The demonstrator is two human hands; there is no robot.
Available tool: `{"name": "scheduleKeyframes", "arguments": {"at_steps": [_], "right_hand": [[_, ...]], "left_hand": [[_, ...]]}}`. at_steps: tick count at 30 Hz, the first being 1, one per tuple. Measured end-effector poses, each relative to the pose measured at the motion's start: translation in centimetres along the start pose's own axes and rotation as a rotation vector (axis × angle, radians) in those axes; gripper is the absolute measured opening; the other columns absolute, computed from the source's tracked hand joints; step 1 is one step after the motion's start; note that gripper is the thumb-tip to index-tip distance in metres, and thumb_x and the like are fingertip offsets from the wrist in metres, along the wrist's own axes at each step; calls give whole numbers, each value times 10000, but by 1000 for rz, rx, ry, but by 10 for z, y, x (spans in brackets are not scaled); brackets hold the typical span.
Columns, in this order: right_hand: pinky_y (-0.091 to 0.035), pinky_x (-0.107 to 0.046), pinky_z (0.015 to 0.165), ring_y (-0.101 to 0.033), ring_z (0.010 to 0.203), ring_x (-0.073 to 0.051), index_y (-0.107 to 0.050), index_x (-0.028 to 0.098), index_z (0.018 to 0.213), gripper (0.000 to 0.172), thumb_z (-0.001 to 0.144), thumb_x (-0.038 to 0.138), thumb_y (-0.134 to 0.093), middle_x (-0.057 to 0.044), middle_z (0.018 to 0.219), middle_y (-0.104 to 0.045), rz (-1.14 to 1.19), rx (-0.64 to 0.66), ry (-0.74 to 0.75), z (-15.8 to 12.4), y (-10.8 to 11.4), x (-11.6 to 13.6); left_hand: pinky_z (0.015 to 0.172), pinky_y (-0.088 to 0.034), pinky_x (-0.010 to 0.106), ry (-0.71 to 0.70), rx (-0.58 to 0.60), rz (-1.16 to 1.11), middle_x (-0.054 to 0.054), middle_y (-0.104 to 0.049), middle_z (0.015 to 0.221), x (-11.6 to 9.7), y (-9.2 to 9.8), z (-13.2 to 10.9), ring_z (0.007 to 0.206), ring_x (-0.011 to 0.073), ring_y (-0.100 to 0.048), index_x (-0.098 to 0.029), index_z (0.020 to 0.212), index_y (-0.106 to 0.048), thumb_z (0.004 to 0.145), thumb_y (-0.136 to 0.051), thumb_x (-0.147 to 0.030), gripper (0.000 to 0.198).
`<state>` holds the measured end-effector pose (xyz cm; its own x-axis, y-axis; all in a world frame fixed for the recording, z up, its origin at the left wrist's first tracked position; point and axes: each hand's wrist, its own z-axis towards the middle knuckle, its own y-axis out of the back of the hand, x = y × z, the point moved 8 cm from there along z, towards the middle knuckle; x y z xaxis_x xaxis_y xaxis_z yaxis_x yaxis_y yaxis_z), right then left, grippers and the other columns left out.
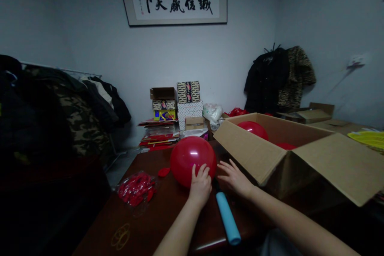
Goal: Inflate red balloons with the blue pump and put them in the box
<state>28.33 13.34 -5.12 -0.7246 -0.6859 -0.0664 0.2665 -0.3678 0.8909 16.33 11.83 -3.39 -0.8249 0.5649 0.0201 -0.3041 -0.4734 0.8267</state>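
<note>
A large inflated red balloon (192,154) is above the dark table in front of me. My left hand (200,184) is against its lower right side, fingers bent over the surface; the balloon's neck is hidden. Just right of the balloon, my right hand (235,177) has its fingers spread and holds nothing. Between my forearms lies a hand pump (228,218) with a light blue barrel, its dark tip pointing toward the balloon and my left hand. A flat red balloon (163,172) and a clear bag of uninflated red balloons (137,188) lie to the left.
An open cardboard box (255,154) with inflated red balloons stands at the right, its flaps spread outward. Golden rubber bands (121,236) lie near the table's front left. Stacked boxes (190,110) and red papers (157,138) are at the back. Coats hang on both sides.
</note>
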Motion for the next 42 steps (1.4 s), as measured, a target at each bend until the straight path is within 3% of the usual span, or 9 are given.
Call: {"name": "scheduleKeyframes", "arguments": {"at_steps": [12,23,30,33,37,42], "right_hand": [[-97,-525,1083,-254,1320,-218,-644,287,1005,213,834,285,-518,-59,1337,-459,56,130,-20,-47,-47,-13],[-119,-522,1087,-311,1295,-232,-695,225,806,229,808,174,-472,-56,1245,-546,69,183,-135,-71,-77,-44],[-146,-489,1101,-319,1292,-200,-645,182,1021,350,815,114,-370,-66,1244,-551,50,194,-244,-81,-108,-64],[-114,-517,1100,-307,1298,-216,-647,172,1015,380,815,90,-336,-82,1254,-543,35,200,-277,-83,-119,-69],[-133,-518,1098,-341,1280,-223,-642,161,1028,395,810,77,-322,-95,1240,-552,37,207,-299,-83,-123,-70],[-123,-524,1097,-349,1273,-213,-630,183,1047,378,828,106,-333,-84,1221,-557,66,196,-263,-80,-109,-60]], "left_hand": [[1082,-149,547,-126,33,78,80,-575,1220,-31,-42,-2,1249,239,-374,-182,890,-651,829,-450,-220,213],[1093,-153,527,-127,124,66,76,-562,1248,-38,-52,-2,1266,239,-355,-166,895,-660,845,-426,-223,246],[1101,-122,517,-145,123,51,79,-557,1254,-41,-59,-5,1273,240,-342,-168,906,-662,832,-455,-242,232],[1099,-123,515,-150,120,47,83,-558,1252,-40,-61,-6,1271,237,-344,-167,922,-661,837,-446,-241,243],[1102,-107,511,-151,104,39,86,-562,1244,-39,-61,-7,1267,238,-345,-167,926,-663,826,-462,-230,233],[1103,-100,510,-154,105,46,81,-558,1248,-38,-59,-9,1273,234,-336,-172,911,-663,834,-442,-226,240]]}}
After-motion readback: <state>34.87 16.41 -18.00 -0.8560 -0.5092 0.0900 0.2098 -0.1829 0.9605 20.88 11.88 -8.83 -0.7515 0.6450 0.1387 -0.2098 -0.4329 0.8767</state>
